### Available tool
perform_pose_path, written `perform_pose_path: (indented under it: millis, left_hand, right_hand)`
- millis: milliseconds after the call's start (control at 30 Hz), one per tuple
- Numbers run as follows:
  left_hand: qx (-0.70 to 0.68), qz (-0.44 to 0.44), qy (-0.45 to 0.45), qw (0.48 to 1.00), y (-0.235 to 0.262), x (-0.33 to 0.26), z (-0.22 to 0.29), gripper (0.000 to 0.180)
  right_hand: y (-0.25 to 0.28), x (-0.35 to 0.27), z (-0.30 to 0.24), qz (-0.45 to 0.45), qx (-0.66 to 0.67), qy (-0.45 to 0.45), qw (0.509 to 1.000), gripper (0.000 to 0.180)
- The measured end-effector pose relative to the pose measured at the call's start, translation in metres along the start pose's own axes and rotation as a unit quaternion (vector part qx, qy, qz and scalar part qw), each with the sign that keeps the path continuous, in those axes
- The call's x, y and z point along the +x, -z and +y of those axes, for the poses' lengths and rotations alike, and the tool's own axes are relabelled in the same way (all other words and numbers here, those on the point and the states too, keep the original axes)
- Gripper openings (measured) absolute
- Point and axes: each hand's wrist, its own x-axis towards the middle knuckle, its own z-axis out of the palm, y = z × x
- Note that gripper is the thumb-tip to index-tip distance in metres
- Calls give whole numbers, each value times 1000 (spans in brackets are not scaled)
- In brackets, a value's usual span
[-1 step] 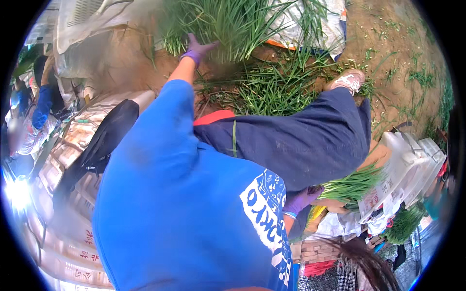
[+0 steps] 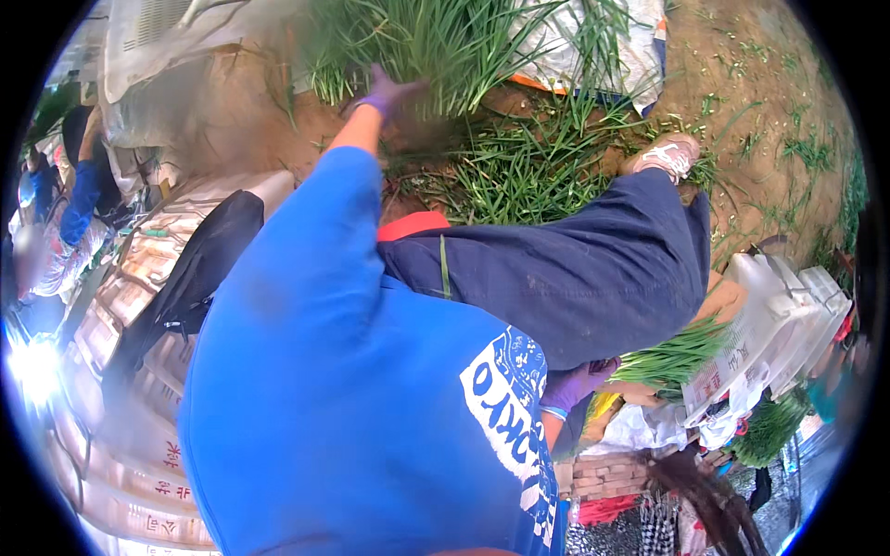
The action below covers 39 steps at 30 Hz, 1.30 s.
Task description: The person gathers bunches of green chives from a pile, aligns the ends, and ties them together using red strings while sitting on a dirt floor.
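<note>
My left hand (image 2: 391, 96), in a purple glove, reaches to the near edge of a large heap of long green chives (image 2: 422, 46). Its thumb and fingers are spread, and nothing shows in its grasp. Down by my bent leg, my right hand (image 2: 577, 384), gloved in purple too, is closed around the pale stalk ends of a bunch of chives (image 2: 675, 360). The bunch's leaves point right, toward white plastic crates. My right fingers are partly hidden behind my knee and sleeve. Loose chive leaves (image 2: 528, 176) lie scattered on the soil between heap and leg.
A white woven sheet (image 2: 603, 46) lies under the heap's right side. White crates (image 2: 756, 324) stand at right, more stacked crates (image 2: 162, 463) at left, and another crate (image 2: 167, 32) at upper left. Another person (image 2: 82, 208) works at far left. My shoe (image 2: 669, 155) rests on the soil.
My left hand has shifted slightly right along the heap's edge, its fingers still spread. My right hand keeps its hold on the bunch of chives, hardly moving.
</note>
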Motion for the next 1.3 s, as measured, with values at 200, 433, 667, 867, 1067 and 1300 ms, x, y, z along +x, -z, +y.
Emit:
perform_pose_path:
  millis: [200,433,667,867,1067,1300]
  left_hand:
    - [144,244,62,957,-115,-71,77,123]
    - [78,169,-130,974,-81,-23,11,106]
    - [-183,-120,-12,976,-16,-12,3,66]
    - [92,-215,8,972,-20,-1,16,99]
    - [362,24,-98,927,-17,-51,77,99]
    - [51,-121,230,964,-31,-1,-3,34]
  right_hand:
    - [24,33,16,16,175,-199,964,42]
    - [-3,12,-1,26,-12,-117,993,42]
    - [-4,2,3,26,-29,-123,992,44]
    - [3,-2,18,0,6,-58,998,44]
    - [21,5,27,-31,-17,1,999,45]
    - [15,-5,23,-13,13,-13,1000,50]
